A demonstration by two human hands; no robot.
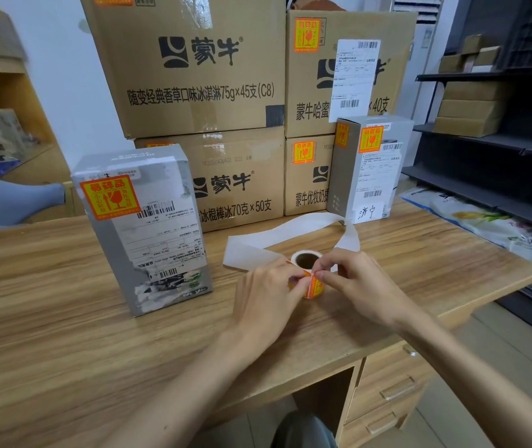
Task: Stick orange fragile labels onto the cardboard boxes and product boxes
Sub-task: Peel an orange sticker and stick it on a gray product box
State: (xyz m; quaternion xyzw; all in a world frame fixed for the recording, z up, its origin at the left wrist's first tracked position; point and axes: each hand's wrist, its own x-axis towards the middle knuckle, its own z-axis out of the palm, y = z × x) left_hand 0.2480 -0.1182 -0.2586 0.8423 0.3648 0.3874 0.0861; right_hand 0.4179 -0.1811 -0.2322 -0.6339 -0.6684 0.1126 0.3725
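A roll of orange fragile labels [313, 286] stands on the wooden desk [64, 318], its white backing strip [290, 231] curling away behind it. My left hand [267, 295] grips the roll from the left. My right hand [355, 282] pinches the edge of a label on the roll. A grey product box [148, 227] stands at the left and carries an orange label [109, 197]. Another grey product box [368, 169] at the right carries two orange labels. Stacked cardboard boxes [193, 66] behind show orange labels too.
Dark metal shelving [490, 143] with small cartons stands at the right. A plastic bag [484, 221] lies on the desk's right end. Desk drawers [390, 389] sit below the front edge. A blue chair [9, 202] is at the far left.
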